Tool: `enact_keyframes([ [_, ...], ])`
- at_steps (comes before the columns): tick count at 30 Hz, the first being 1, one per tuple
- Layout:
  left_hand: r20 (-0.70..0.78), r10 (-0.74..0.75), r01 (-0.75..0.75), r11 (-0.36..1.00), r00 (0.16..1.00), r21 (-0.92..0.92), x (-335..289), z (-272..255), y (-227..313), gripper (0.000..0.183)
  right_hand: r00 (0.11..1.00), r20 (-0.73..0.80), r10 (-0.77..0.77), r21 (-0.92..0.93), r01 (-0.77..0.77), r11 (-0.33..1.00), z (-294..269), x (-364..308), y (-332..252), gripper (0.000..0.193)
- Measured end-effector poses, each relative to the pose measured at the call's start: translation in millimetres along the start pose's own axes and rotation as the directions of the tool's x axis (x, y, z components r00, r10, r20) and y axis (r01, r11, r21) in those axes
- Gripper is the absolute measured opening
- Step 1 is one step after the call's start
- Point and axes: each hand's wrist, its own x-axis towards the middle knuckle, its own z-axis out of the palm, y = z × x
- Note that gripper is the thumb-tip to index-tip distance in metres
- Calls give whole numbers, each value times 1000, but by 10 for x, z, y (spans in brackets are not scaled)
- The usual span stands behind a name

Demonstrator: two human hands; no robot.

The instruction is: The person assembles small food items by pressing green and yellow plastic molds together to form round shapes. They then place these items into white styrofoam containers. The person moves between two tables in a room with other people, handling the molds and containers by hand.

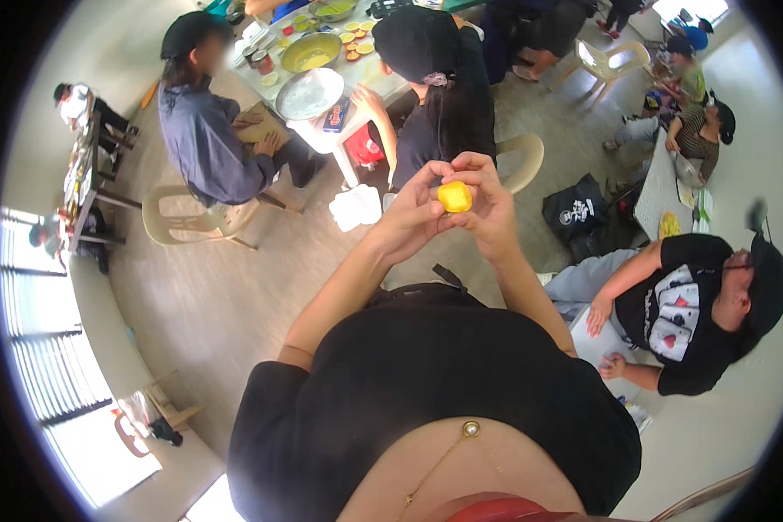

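A small, bright yellow rounded piece is held up in front of my chest between the fingertips of both hands; its exact kind I cannot make out. My left hand curls its fingers and thumb against the piece's left side. On the other side, my right hand grips it with bent fingers. The fingertips of both hands meet around and above the piece. Below it on the floor lies an opened white foam box.
Ahead is a table with a metal basin, a bowl of yellow stuff and several small yellow rounds. Two seated people flank it, with plastic chairs. A black bag is on the floor at right, and another person sits nearby.
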Motion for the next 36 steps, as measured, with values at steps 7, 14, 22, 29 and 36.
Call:
enact_keyframes([
  [7,-65,220,-223,974,973,-40,97,61,-435,53,985,174,13,316,-69,946,-305,-12,155,60],
  [14,-190,653,-250,519,734,817,-421,129,50,59,781,499,376,687,-621,377,266,174,531,46],
  [22,-207,838,-107,298,504,948,-1333,-115,576,60,386,901,198,407,-910,-76,1445,348,759,29],
  [29,-201,892,-113,266,405,957,-2306,-459,1219,60,206,978,22,206,-955,-212,2890,371,1066,25],
  [36,-252,926,58,245,281,968,-3268,-650,1833,59,139,977,-162,89,-955,-284,4225,393,1144,27],
])
